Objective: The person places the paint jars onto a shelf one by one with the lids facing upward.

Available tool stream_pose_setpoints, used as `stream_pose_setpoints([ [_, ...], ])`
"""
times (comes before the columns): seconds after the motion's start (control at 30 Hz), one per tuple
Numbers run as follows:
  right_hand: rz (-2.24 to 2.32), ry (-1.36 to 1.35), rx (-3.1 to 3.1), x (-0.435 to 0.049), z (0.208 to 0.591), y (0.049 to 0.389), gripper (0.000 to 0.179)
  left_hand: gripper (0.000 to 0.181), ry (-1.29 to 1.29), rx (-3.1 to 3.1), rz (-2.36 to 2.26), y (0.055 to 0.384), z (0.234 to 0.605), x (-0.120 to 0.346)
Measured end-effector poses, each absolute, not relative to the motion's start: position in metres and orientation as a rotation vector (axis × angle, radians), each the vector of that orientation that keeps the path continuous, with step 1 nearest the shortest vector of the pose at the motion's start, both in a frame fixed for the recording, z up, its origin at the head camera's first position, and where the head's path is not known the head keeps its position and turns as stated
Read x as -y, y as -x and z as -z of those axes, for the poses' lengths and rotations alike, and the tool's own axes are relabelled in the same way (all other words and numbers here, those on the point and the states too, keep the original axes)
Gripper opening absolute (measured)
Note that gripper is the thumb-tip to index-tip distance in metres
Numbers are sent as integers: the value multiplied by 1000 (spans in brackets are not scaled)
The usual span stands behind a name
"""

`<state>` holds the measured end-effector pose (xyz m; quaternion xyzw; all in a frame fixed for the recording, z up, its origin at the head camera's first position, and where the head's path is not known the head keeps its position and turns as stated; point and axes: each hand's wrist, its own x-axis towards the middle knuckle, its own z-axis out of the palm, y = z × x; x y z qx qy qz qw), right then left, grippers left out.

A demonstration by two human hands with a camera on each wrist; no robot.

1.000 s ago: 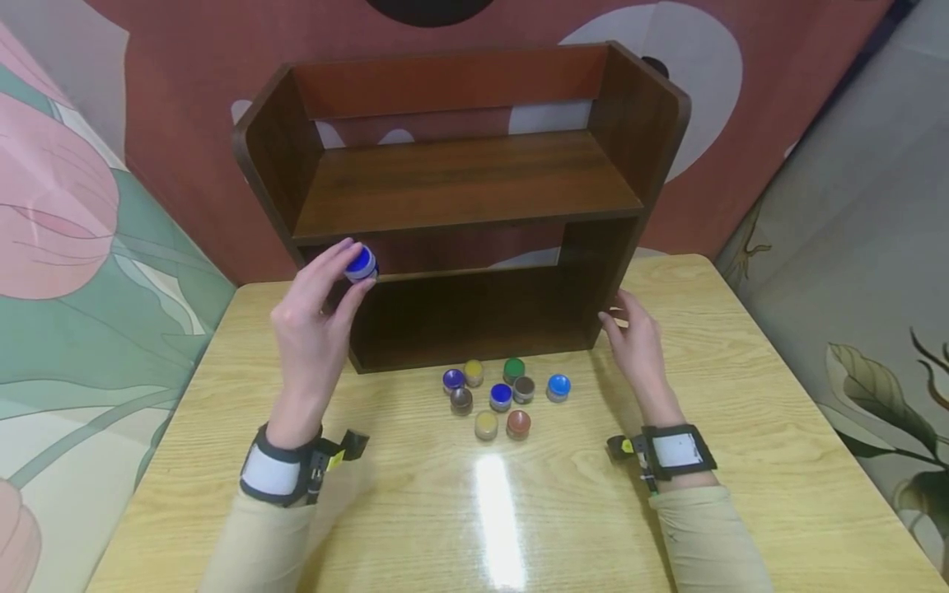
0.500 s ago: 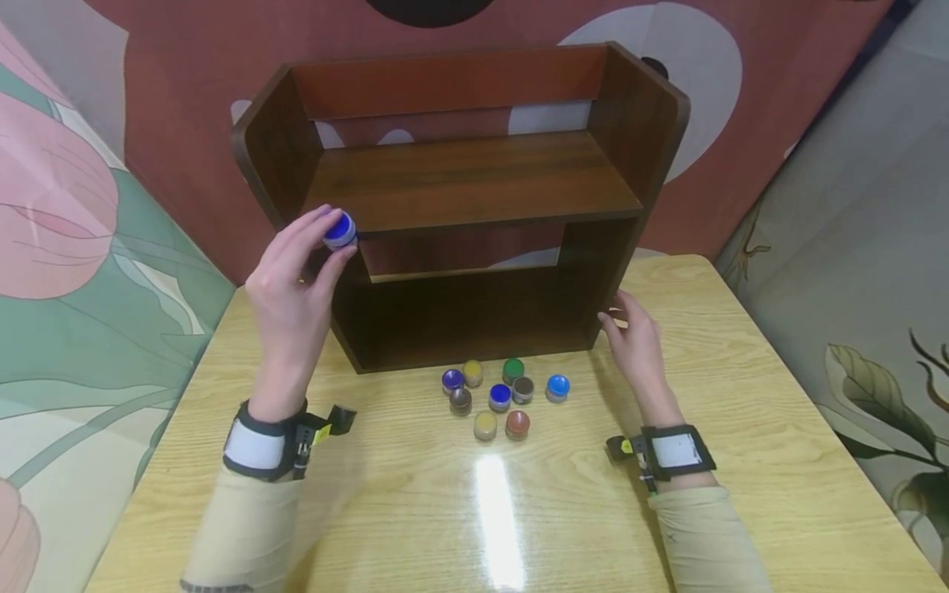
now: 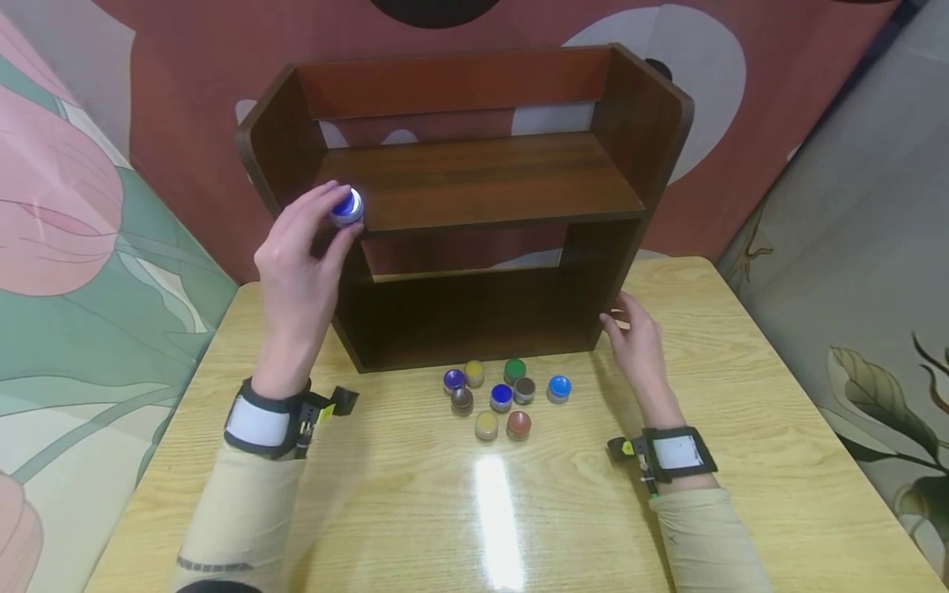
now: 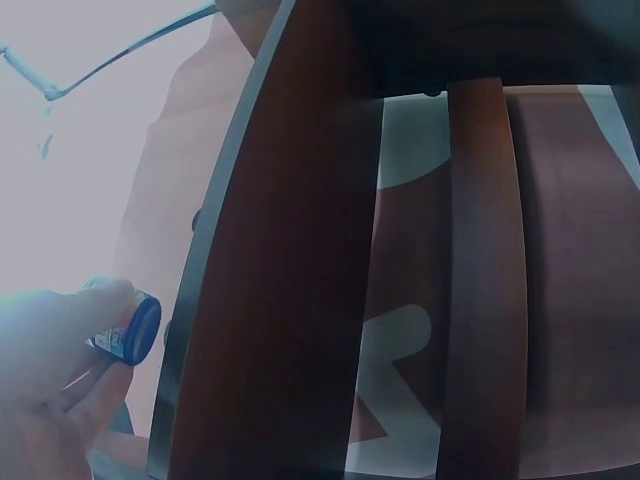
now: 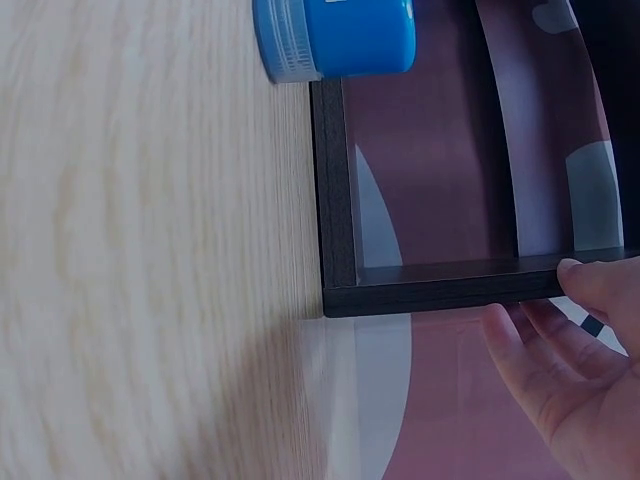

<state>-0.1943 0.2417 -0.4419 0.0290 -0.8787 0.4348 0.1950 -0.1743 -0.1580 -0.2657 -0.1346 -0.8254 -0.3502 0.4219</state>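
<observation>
My left hand (image 3: pixel 296 255) pinches a small paint jar with a blue top (image 3: pixel 348 211) between thumb and fingers. It is raised at the left front of the upper board of a dark brown shelf unit (image 3: pixel 474 181). In the left wrist view the same jar (image 4: pixel 143 328) shows beside the front edge of the unit's side panel (image 4: pixel 270 260). My right hand (image 3: pixel 639 339) grips the lower part of the right side panel; the right wrist view has the thumb at its edge and the fingers along the outer face.
On the wooden table (image 3: pixel 415 494), several small paint jars stand before the unit, among them a green one (image 3: pixel 515 371), a red-brown one (image 3: pixel 519 425) and a light blue one (image 3: pixel 559 389). A patterned wall (image 3: pixel 185 165) rises behind the unit.
My left hand has lifted the jar from in front of the lower opening up to the level of the upper board. My right hand has stayed at the side panel.
</observation>
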Motion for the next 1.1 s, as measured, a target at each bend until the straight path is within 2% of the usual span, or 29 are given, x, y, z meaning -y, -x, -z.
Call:
stream_pose_setpoints([
  [1.1, -1211, -74, 2467, -242, 442, 193, 38, 40, 214, 2178, 814, 197, 259, 154],
])
